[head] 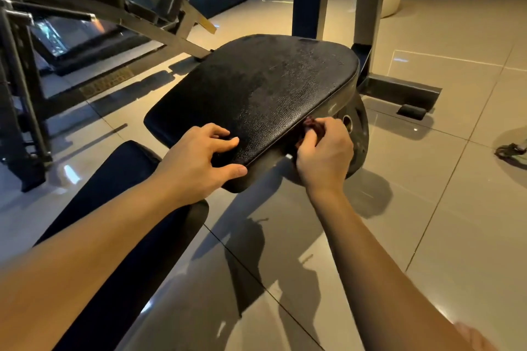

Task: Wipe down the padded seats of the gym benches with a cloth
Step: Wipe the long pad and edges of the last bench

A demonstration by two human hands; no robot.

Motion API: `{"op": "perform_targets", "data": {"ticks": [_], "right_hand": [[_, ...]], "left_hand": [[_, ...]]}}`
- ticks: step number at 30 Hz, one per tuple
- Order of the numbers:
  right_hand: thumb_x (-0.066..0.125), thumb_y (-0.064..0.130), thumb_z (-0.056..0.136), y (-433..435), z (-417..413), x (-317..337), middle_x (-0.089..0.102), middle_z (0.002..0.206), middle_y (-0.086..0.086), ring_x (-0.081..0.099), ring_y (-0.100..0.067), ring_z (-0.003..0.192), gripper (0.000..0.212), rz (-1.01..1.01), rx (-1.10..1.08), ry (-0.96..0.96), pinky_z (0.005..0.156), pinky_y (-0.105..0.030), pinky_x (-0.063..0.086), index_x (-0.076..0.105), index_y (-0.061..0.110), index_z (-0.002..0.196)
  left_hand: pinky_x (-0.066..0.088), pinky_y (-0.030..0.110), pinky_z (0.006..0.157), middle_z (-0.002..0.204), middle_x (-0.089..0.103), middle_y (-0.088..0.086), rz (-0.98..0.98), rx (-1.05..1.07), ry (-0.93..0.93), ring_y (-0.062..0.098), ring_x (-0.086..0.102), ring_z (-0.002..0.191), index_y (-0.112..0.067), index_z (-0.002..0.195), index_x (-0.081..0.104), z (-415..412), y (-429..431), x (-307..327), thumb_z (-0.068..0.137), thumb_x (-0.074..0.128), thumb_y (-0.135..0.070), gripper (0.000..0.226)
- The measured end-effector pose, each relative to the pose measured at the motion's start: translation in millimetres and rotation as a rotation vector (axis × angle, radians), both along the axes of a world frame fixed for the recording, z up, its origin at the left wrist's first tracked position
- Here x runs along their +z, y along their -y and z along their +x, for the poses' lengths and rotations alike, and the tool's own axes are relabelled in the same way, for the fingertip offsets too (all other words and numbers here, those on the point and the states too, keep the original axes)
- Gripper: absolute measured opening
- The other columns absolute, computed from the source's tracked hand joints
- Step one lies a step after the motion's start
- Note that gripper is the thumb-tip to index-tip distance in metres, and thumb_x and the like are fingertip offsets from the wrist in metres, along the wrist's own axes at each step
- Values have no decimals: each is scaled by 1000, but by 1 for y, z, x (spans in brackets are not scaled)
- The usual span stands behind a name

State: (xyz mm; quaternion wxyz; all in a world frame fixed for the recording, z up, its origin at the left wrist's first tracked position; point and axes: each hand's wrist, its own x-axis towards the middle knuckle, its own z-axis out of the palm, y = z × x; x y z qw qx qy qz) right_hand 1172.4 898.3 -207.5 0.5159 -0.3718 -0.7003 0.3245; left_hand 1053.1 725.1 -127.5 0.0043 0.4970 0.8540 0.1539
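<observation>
The step in hand looks to be wiping the right-hand side rim of the padded seat (256, 88), whose top surface shows a damp, speckled sheen. To do it well, the left hand (196, 159) should brace the pad firmly so it does not rock. The cloth (313, 125) should be spread wider than its present bunch. It should then be drawn along the seam and down the side wall in one long stroke, working away from the weight plate (356, 134) just behind it.

The left forearm passes over the bench's lower pad (114, 179). That hand clasps the seat's near corner, with bent fingers pressing on top and the thumb laid against the front rim. The right arm reaches in from the lower right, wrist slightly cocked. Its fingers are curled tight around the dark reddish cloth, pinching it against the seat's right edge, just below the top surface.
</observation>
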Motion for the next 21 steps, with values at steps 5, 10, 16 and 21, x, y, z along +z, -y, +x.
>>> {"op": "perform_targets", "data": {"ticks": [5, 10, 16, 21], "right_hand": [[61, 4, 87, 83, 3, -10, 58, 90, -5, 56, -20, 84, 9, 42, 185, -49, 77, -28, 45, 65, 5, 95], [59, 5, 86, 44, 0, -11, 58, 89, -10, 57, -27, 86, 10, 180, 205, 11, 78, -40, 49, 64, 2, 94], [59, 4, 89, 35, -6, -12, 60, 91, -11, 57, -24, 85, 8, 55, 77, -40, 76, -32, 46, 63, 1, 95], [60, 8, 93, -24, -6, -4, 64, 93, -5, 60, -21, 88, 9, -203, -89, -62, 68, 1, 30, 68, 6, 97]], "left_hand": [[40, 29, 100, 138, 54, -9, 59, 14, -65, 8, 42, 129, -24, 140, 60, 3, 4, -7, 86, 66, -62, 67], [31, 24, 99, 137, 55, -9, 132, 18, -53, 5, 40, 126, -24, 139, 61, 7, 6, -17, 82, 55, -68, 73], [29, 30, 110, 149, 47, -10, 128, 50, -42, 4, 31, 137, -28, 147, 52, 12, 9, -23, 91, 60, -55, 63], [37, 35, 113, 151, 41, -14, 142, 54, 24, -13, 18, 128, -30, 149, 49, 12, 11, -25, 93, 61, -51, 61]]}}
